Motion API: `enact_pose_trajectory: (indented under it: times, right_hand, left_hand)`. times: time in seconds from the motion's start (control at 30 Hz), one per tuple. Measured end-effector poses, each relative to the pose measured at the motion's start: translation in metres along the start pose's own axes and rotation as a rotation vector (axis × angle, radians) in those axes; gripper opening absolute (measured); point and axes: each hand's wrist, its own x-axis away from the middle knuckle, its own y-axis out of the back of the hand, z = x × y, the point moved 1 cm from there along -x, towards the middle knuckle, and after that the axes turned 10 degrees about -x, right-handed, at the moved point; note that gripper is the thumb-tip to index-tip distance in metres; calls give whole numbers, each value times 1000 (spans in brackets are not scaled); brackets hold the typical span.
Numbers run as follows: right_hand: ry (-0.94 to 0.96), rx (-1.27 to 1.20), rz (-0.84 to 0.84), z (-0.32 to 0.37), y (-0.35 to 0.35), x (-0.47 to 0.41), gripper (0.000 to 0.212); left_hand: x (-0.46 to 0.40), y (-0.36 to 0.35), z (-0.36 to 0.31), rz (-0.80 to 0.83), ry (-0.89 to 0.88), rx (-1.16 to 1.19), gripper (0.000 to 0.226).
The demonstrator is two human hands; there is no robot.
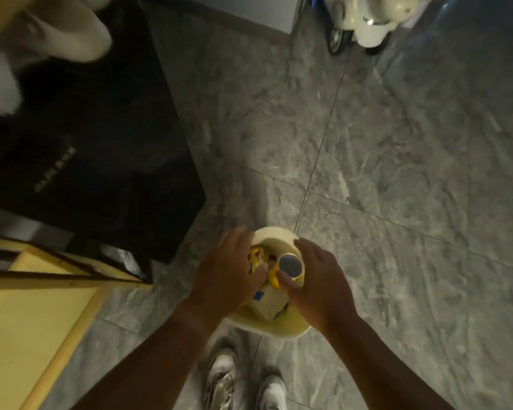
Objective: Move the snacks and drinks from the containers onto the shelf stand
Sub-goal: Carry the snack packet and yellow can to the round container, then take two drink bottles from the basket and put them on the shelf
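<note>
Two hands in pale bucket [274, 235] on floor | left hand [228, 273] curls on yellow snack packet [256, 255], soft, crinkly | right hand [314, 279] fingers around can [291, 264], rigid, likely heavier: hold by sides

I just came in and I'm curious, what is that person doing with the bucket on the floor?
A person is bending over a pale yellow bucket on the grey tiled floor, with both hands in it. The left hand is gripping a yellow snack packet. The right hand curls around a yellow can standing upright. A carton also lies inside. Nothing has been lifted out yet. A yellow shelf stand waits at the left.
</note>
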Motion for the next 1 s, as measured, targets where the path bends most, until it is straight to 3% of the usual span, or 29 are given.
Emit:
enact_pose_trajectory:
  times: [0.27,0.47,0.7,0.87,1.0]
  right_hand:
    - [383,116,-87,153,133,16,76]
    - [711,96,-44,308,207,73,81]
    - [1103,83,140,439,194,222,80]
    - [1311,103,339,496,144,376,79]
    - [1491,62,443,510,98,537,75]
  left_hand:
    - [21,204,-25,-270,-52,-77,76]
    - [132,365,-25,-498,244,-177,73]
    - [363,457,-12,-628,617,-317,71]
    - [578,468,-16,-653,955,-387,81]
    - [768,449,-57,-691,1247,-417,92]
